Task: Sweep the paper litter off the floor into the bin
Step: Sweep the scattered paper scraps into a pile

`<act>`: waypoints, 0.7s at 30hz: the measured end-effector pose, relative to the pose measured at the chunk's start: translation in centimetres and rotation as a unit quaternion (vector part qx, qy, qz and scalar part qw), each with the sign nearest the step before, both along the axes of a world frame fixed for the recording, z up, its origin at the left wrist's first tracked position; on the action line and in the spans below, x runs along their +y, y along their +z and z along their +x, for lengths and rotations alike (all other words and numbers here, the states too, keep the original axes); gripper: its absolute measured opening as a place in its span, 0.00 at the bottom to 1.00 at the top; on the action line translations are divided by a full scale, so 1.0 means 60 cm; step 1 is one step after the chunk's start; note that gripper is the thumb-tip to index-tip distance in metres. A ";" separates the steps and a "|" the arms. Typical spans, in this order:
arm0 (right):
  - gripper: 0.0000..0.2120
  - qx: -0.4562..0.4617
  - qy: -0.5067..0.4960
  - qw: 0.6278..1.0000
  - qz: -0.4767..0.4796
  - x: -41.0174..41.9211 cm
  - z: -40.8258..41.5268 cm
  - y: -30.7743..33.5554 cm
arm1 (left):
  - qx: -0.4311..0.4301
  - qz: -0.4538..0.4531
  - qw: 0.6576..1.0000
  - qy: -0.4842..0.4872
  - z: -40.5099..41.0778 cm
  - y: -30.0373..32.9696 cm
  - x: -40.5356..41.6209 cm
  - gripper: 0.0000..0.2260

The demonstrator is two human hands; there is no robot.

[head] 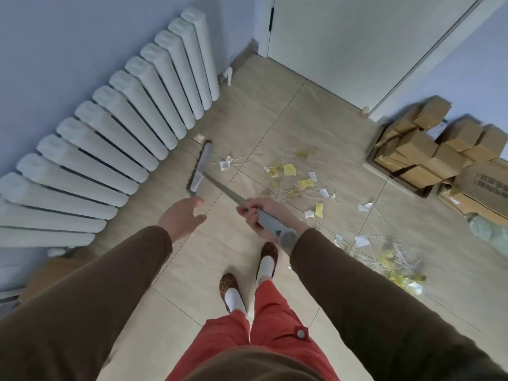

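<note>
In the centre of the frame, the right hand [261,215] grips the grey plastic broom [202,167]; the left hand [181,215] is open beside it. Yellow and white paper scraps [299,182] lie at right on the beige tiled floor [275,114].

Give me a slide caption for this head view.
Right hand grips the broom near scattered paper litter; left hand open.

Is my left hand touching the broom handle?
Apart. The head view shows the left hand open, with bare floor between it and the broom handle.
</note>
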State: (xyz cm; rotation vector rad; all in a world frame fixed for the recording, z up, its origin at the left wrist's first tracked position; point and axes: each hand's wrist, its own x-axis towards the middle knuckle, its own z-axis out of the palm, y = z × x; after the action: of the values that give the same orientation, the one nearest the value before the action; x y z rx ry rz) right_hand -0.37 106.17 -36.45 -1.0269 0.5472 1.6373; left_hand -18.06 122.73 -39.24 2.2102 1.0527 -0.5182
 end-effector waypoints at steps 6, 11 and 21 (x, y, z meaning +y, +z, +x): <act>0.21 0.007 -0.035 0.999 -0.015 0.161 0.109 -0.096 | 0.015 0.020 1.000 0.004 0.051 -0.029 0.036 0.22; 0.18 0.000 -0.074 0.997 -0.036 0.080 0.208 -0.116 | 0.009 0.008 1.000 -0.020 0.119 -0.034 0.039 0.22; 0.08 0.020 -0.161 0.979 -0.120 -0.198 0.210 -0.003 | -0.002 -0.015 0.996 -0.084 0.290 0.006 0.010 0.22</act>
State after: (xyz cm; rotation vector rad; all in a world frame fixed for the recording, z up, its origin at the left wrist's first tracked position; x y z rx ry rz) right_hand 12.22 94.28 -36.62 -1.0192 0.9067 1.3277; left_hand -0.66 123.33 -38.88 2.2834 0.8546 -0.5993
